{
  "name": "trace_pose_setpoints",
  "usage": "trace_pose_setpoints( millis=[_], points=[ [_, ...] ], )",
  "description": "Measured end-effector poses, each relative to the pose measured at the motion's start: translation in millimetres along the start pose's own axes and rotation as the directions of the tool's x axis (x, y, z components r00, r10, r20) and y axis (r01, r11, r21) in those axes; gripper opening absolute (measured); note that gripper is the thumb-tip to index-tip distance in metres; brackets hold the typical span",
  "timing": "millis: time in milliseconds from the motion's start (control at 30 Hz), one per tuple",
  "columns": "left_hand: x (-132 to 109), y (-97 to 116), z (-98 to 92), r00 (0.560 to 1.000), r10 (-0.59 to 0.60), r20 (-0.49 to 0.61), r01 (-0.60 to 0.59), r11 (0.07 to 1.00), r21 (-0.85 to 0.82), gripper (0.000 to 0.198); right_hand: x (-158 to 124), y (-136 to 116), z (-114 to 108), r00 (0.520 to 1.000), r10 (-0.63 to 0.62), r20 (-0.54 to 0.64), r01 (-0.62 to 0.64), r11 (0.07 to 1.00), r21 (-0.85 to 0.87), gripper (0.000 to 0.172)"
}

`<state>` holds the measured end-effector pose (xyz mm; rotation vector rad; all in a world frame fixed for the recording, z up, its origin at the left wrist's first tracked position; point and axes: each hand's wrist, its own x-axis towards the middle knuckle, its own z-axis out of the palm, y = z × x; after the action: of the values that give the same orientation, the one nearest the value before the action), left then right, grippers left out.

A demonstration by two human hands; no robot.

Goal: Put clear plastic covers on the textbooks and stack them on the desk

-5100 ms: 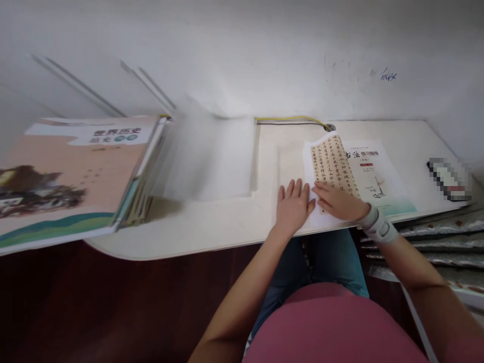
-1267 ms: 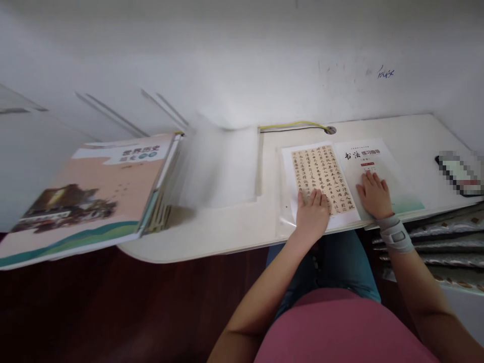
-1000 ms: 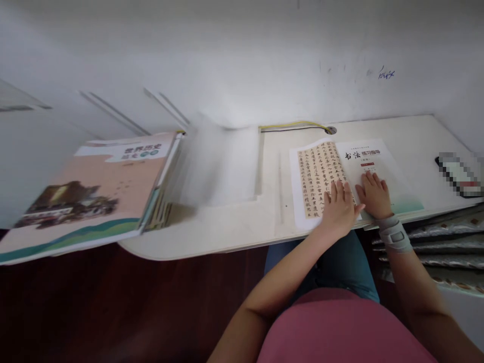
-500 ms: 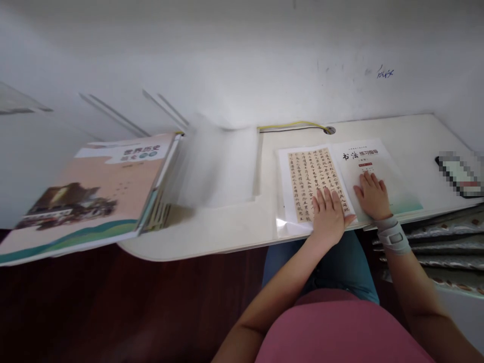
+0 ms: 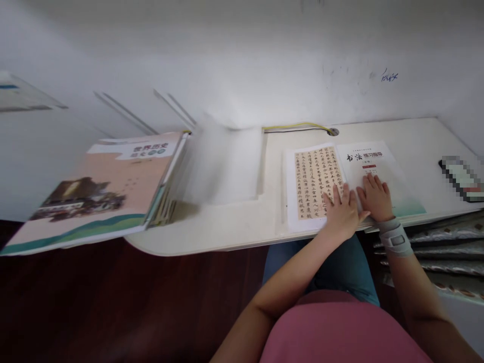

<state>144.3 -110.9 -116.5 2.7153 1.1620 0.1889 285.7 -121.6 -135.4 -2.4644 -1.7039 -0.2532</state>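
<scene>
A sheet of tan calligraphy paper (image 5: 313,179) in a clear plastic sleeve lies on the white desk (image 5: 234,222). My left hand (image 5: 342,212) rests flat on the sheet's lower right corner, fingers stretched out. Beside it lies a white calligraphy booklet (image 5: 374,161) with black characters and a green lower edge. My right hand (image 5: 375,196) lies flat on the booklet's cover, fingers out. A grey wrist band (image 5: 395,237) wraps my right wrist. The two hands touch side by side.
A stack of textbooks (image 5: 109,186) with a peach history cover overhangs the desk's left end. Blurred clear sleeves (image 5: 223,166) lie in the middle. A yellow cable (image 5: 298,126) runs along the wall. A phone (image 5: 461,176) sits at the far right.
My left hand has slid the sleeved calligraphy sheet left and right across the desk, ending against the booklet. My right hand has stayed flat on the booklet's cover.
</scene>
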Motion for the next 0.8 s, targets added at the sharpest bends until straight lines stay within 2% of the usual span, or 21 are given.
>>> trace_pose_setpoints(
  millis=[200,333,400,467,500,567,667,733,800],
  points=[
    [-7,-2,3.4,0.999,-0.047,0.006,0.047,0.999,0.018,0.075,-1,0,-1,1.0,-0.001,0.0,0.001,1.0,0.028,0.055],
    [-10,-9,-7.8,0.998,-0.016,0.063,0.016,1.0,0.006,0.07,-1,0,0,1.0,-0.004,-0.002,0.004,0.999,0.037,0.054],
    [-14,-25,-18.8,0.995,0.047,0.084,-0.045,0.999,-0.024,0.065,-1,1,0,1.0,0.001,0.01,-0.001,0.999,0.042,0.054],
    [-20,-49,-30.3,1.0,0.024,0.015,-0.024,1.0,-0.011,0.061,-1,1,-1,1.0,0.003,0.018,-0.003,0.999,0.045,0.055],
    [-23,-63,-35.4,0.998,-0.043,-0.047,0.044,0.999,0.017,0.06,0,1,-2,1.0,0.002,0.017,-0.003,0.999,0.047,0.054],
    [-31,-91,-42.8,0.967,-0.221,-0.128,0.231,0.971,0.066,0.06,0,0,-4,0.999,-0.033,0.005,0.032,0.997,0.068,0.051],
    [-40,-125,-46.4,0.909,-0.4,-0.116,0.41,0.908,0.086,0.063,-3,-1,-9,0.969,-0.245,-0.009,0.243,0.958,0.153,0.05],
    [-45,-142,-46.0,0.892,-0.438,-0.112,0.447,0.892,0.071,0.061,-5,-2,-12,0.918,-0.396,0.003,0.387,0.899,0.206,0.051],
    [-49,-153,-45.3,0.883,-0.448,-0.14,0.457,0.888,0.043,0.059,-3,-2,-14,0.885,-0.463,0.046,0.442,0.867,0.228,0.053]
  ],
)
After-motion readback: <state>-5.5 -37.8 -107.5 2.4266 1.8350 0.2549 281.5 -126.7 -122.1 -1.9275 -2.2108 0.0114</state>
